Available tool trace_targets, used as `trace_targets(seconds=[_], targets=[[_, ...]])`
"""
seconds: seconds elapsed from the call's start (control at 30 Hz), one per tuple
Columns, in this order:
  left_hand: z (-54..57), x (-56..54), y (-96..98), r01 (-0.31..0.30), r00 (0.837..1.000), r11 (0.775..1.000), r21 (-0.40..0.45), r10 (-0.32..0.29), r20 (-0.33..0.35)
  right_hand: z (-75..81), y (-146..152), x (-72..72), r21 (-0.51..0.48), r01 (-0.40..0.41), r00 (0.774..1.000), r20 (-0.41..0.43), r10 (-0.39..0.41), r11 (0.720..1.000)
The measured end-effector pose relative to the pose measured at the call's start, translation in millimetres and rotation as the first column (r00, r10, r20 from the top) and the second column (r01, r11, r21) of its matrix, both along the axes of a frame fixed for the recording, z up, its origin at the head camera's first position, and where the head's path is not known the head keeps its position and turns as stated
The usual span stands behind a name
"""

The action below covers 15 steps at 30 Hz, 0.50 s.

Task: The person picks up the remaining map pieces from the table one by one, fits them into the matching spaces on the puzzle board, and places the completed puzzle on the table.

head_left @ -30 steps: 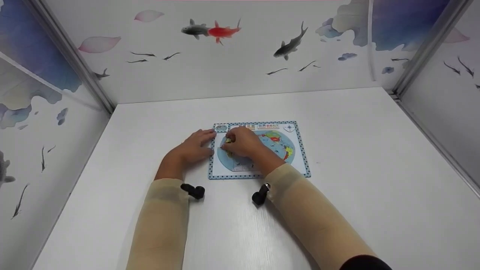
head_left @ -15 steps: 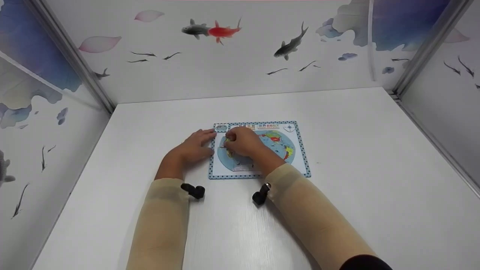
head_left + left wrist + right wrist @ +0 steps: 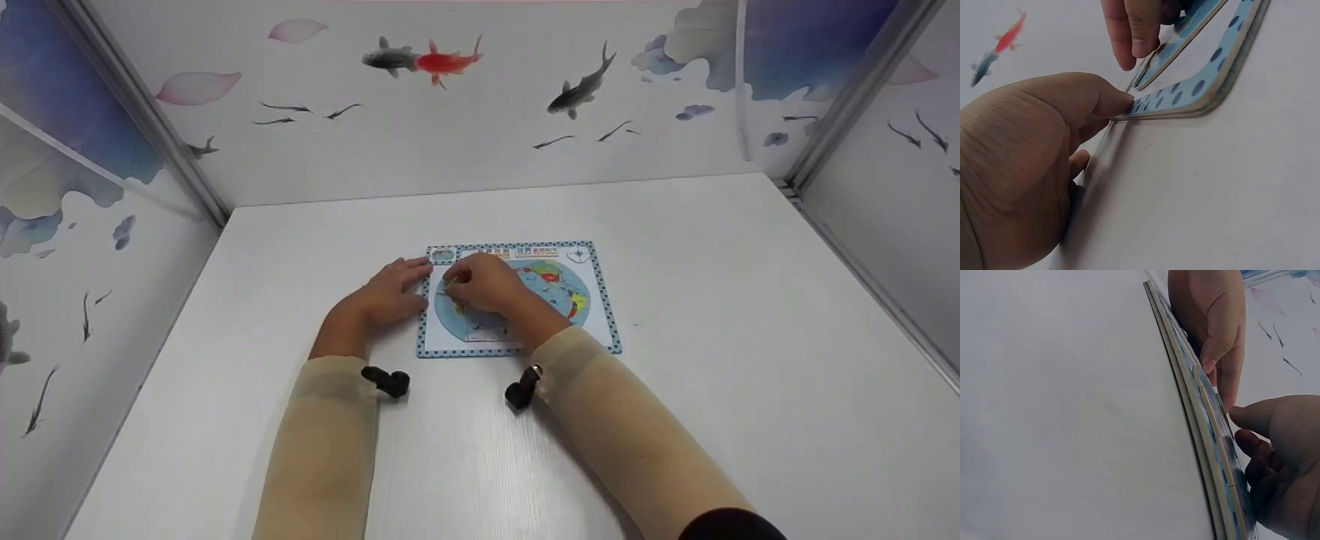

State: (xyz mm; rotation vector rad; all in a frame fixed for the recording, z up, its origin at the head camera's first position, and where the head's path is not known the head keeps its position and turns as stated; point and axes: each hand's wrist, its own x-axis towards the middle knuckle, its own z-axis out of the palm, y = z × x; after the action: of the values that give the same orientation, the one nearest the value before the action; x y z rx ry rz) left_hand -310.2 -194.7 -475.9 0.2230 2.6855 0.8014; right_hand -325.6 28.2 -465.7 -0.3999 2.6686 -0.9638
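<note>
A world map puzzle [image 3: 517, 354] with a blue dotted border lies flat on the white table in the head view. My left hand [image 3: 390, 291] rests at its left edge, fingers extended; in the left wrist view the thumb [image 3: 1114, 103] touches the dotted border. Over the left end of the oval map, my right hand [image 3: 487, 283] has its fingers curled, thumb and forefinger together at what seems a thin puzzle piece [image 3: 1221, 400], mostly hidden by the fingers. In the left wrist view, right-hand fingertips [image 3: 1140, 48] meet the map's raised blue edge [image 3: 1171, 56].
White panels with painted fish [image 3: 450, 64] enclose the table [image 3: 712, 300] at the back and sides, joined by metal posts [image 3: 862, 97]. Black wrist cameras [image 3: 388, 382] hang from both beige sleeves [image 3: 322, 450], just off the board's near edge.
My right fingertips have shifted slightly left over the left end of the map. The left hand and the board stay in place.
</note>
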Motion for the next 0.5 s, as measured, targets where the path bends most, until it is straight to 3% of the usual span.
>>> trace_targets(seconds=[0.13,0.5], targets=[[0.2,0.8,0.8,-0.023,1.0,1.0,-0.002,0.023,0.017,-0.8,1.3,-0.1,0.005,-0.065,0.997,-0.036,0.065,0.998],[1.0,0.5,-0.2,0.0,1.0,1.0,-0.01,0.0,0.005,-0.7,1.0,-1.0,0.002,-0.091,0.996,0.003,0.091,0.996]])
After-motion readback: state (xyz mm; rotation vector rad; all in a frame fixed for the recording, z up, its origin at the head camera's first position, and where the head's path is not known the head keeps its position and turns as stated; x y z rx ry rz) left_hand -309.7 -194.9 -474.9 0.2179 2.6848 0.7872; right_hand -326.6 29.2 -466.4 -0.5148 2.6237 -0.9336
